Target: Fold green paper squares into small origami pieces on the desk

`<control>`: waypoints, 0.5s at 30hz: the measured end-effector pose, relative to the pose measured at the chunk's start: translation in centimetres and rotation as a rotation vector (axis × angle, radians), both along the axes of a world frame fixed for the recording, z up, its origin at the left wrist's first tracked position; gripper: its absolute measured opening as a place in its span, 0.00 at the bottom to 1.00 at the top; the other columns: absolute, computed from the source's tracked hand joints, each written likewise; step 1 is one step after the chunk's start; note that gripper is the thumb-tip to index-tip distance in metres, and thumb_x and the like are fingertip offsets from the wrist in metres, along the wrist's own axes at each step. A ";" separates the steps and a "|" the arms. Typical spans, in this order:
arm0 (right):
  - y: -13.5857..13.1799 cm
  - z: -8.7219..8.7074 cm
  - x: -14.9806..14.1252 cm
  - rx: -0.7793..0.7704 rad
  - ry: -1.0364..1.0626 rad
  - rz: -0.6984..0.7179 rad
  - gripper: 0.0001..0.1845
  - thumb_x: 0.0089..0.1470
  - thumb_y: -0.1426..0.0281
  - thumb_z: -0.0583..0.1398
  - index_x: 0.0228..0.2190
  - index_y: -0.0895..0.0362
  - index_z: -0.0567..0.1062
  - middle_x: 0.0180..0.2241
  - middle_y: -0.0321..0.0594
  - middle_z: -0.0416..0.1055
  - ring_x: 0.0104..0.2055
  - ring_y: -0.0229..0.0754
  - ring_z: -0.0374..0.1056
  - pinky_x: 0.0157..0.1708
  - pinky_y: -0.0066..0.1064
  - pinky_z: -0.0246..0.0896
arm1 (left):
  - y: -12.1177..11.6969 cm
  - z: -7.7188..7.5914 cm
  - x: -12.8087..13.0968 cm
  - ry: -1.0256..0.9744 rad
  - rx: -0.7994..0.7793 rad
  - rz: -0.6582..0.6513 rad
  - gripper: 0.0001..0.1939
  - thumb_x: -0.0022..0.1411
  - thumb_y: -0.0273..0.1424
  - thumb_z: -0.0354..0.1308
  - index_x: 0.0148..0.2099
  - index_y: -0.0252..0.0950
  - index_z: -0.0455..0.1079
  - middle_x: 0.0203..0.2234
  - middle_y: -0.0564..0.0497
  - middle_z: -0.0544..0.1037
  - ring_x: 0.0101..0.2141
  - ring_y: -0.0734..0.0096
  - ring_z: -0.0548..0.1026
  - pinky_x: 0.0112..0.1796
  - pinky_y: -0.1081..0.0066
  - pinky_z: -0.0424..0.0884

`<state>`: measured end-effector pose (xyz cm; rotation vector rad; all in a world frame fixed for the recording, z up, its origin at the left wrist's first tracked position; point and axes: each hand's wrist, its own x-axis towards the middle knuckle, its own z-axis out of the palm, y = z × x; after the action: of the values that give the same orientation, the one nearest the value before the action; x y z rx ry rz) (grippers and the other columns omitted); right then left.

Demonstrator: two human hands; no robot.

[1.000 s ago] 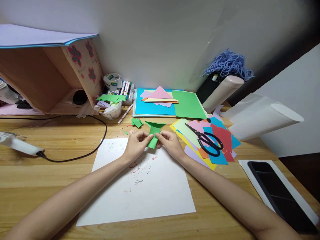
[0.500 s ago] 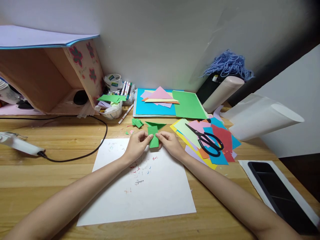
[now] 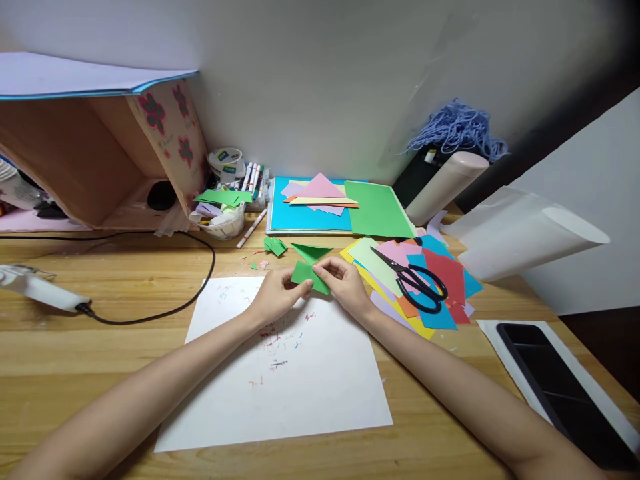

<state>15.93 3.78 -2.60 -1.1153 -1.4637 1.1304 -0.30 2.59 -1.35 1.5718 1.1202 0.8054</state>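
Observation:
A small piece of green paper (image 3: pixel 309 275) is held over the far edge of a marked white sheet (image 3: pixel 280 407). My left hand (image 3: pixel 281 292) pinches its lower left side, thumb on top. At its right side, my right hand (image 3: pixel 342 279) grips the same piece between thumb and fingers. Just beyond lies a folded green paper triangle (image 3: pixel 313 252) on the wooden table. To its left sits a little heap of green paper pieces (image 3: pixel 275 246). Fingers under the green piece are partly hidden.
Black-handled scissors (image 3: pixel 423 287) rest on coloured paper scraps (image 3: pixel 445 267) at right. A phone (image 3: pixel 555 393) lies nearer on the right. Behind stand stacked coloured sheets (image 3: pixel 383 208) and a tub of scraps (image 3: pixel 225 223). A black cable (image 3: pixel 150 320) curves across the left side.
The green paper has turned from upright to slanting and shows a wider face. My left thumb has shifted down along it, and my right hand has moved slightly.

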 end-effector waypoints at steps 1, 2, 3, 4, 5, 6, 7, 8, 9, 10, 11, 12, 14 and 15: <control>-0.1 0.0 0.0 0.006 -0.010 0.019 0.11 0.49 0.63 0.60 0.24 0.58 0.71 0.24 0.36 0.68 0.27 0.37 0.64 0.28 0.27 0.60 | -0.1 0.2 0.0 0.027 0.013 0.024 0.15 0.56 0.40 0.54 0.27 0.32 0.68 0.22 0.52 0.73 0.25 0.72 0.70 0.27 0.74 0.64; -0.1 0.0 0.0 0.012 -0.023 0.044 0.10 0.49 0.63 0.60 0.24 0.58 0.71 0.24 0.36 0.68 0.27 0.37 0.64 0.28 0.27 0.60 | -0.2 0.4 0.1 0.067 0.037 0.053 0.16 0.57 0.40 0.53 0.26 0.32 0.68 0.20 0.53 0.71 0.24 0.73 0.68 0.26 0.74 0.62; -0.2 0.0 0.0 0.019 -0.038 0.071 0.10 0.50 0.64 0.60 0.24 0.58 0.71 0.24 0.36 0.68 0.27 0.37 0.64 0.28 0.27 0.59 | -0.2 0.5 0.1 0.107 0.067 0.092 0.17 0.57 0.41 0.53 0.25 0.32 0.67 0.19 0.54 0.69 0.22 0.74 0.66 0.25 0.74 0.60; -0.3 0.1 0.0 0.024 -0.055 0.097 0.10 0.50 0.64 0.59 0.24 0.58 0.71 0.24 0.36 0.68 0.28 0.36 0.64 0.28 0.27 0.59 | -0.2 0.6 0.1 0.130 0.090 0.121 0.18 0.57 0.41 0.52 0.25 0.32 0.67 0.17 0.54 0.67 0.22 0.75 0.64 0.25 0.74 0.58; -0.4 0.1 0.0 0.027 -0.069 0.118 0.10 0.51 0.65 0.59 0.24 0.58 0.71 0.24 0.37 0.69 0.28 0.36 0.64 0.28 0.27 0.59 | -0.3 0.7 0.1 0.138 0.108 0.139 0.18 0.58 0.41 0.52 0.24 0.32 0.67 0.17 0.55 0.66 0.21 0.75 0.62 0.25 0.74 0.57; -0.5 0.1 -0.1 0.027 -0.082 0.132 0.10 0.51 0.65 0.59 0.24 0.58 0.71 0.24 0.37 0.69 0.28 0.36 0.64 0.28 0.27 0.59 | -0.3 0.6 0.2 0.127 0.119 0.148 0.19 0.58 0.42 0.51 0.23 0.32 0.66 0.16 0.55 0.65 0.21 0.76 0.61 0.25 0.74 0.56; -0.5 0.1 -0.1 0.026 -0.090 0.137 0.10 0.51 0.65 0.58 0.24 0.59 0.71 0.24 0.37 0.69 0.28 0.36 0.64 0.28 0.27 0.58 | -0.3 0.6 0.2 0.108 0.124 0.149 0.19 0.58 0.41 0.51 0.23 0.33 0.66 0.17 0.55 0.65 0.21 0.76 0.61 0.25 0.74 0.56; -0.6 0.1 -0.1 0.026 -0.096 0.135 0.11 0.52 0.65 0.58 0.24 0.59 0.71 0.25 0.37 0.69 0.28 0.36 0.64 0.29 0.27 0.58 | -0.3 0.5 0.2 0.092 0.130 0.148 0.19 0.58 0.41 0.50 0.23 0.33 0.66 0.17 0.55 0.65 0.21 0.76 0.61 0.25 0.74 0.56; -0.6 0.1 -0.1 0.026 -0.101 0.129 0.11 0.52 0.65 0.58 0.24 0.59 0.71 0.25 0.37 0.69 0.28 0.36 0.63 0.29 0.27 0.58 | -0.3 0.4 0.2 0.083 0.138 0.154 0.19 0.58 0.41 0.50 0.22 0.33 0.66 0.16 0.55 0.64 0.21 0.76 0.61 0.24 0.74 0.55; -0.5 0.1 -0.1 0.028 -0.104 0.123 0.11 0.52 0.65 0.58 0.24 0.58 0.71 0.25 0.37 0.69 0.28 0.36 0.63 0.29 0.27 0.58 | -0.3 0.3 0.2 0.083 0.147 0.167 0.20 0.58 0.41 0.51 0.22 0.33 0.65 0.16 0.55 0.64 0.21 0.76 0.60 0.24 0.74 0.55; -0.5 0.0 -0.1 0.029 -0.106 0.115 0.10 0.52 0.65 0.58 0.24 0.58 0.71 0.24 0.36 0.69 0.28 0.36 0.63 0.29 0.27 0.58 | -0.3 0.3 0.2 0.089 0.155 0.182 0.20 0.58 0.41 0.51 0.21 0.33 0.65 0.16 0.55 0.64 0.21 0.75 0.60 0.24 0.74 0.55; -0.4 -0.1 -0.1 0.028 -0.107 0.103 0.10 0.52 0.65 0.58 0.24 0.58 0.71 0.24 0.36 0.68 0.28 0.36 0.63 0.28 0.27 0.57 | -0.3 0.2 0.2 0.097 0.162 0.197 0.20 0.58 0.41 0.51 0.21 0.33 0.64 0.16 0.55 0.63 0.21 0.75 0.60 0.24 0.74 0.54; -0.3 -0.4 -0.1 0.017 -0.099 0.078 0.10 0.52 0.64 0.58 0.25 0.58 0.71 0.24 0.36 0.68 0.27 0.36 0.63 0.27 0.27 0.57 | -0.3 0.1 0.2 0.112 0.174 0.226 0.20 0.59 0.40 0.50 0.20 0.33 0.62 0.15 0.55 0.61 0.21 0.76 0.58 0.24 0.74 0.54; -0.2 -0.5 -0.1 0.011 -0.091 0.064 0.11 0.51 0.64 0.58 0.25 0.58 0.71 0.24 0.36 0.67 0.27 0.36 0.63 0.27 0.27 0.57 | -0.3 0.1 0.2 0.118 0.178 0.238 0.20 0.59 0.40 0.50 0.20 0.33 0.61 0.15 0.56 0.59 0.21 0.76 0.58 0.24 0.74 0.53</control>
<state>15.85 3.54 -3.06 -1.1321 -1.5840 1.1269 -0.10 2.34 -1.29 1.6701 1.3714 1.0031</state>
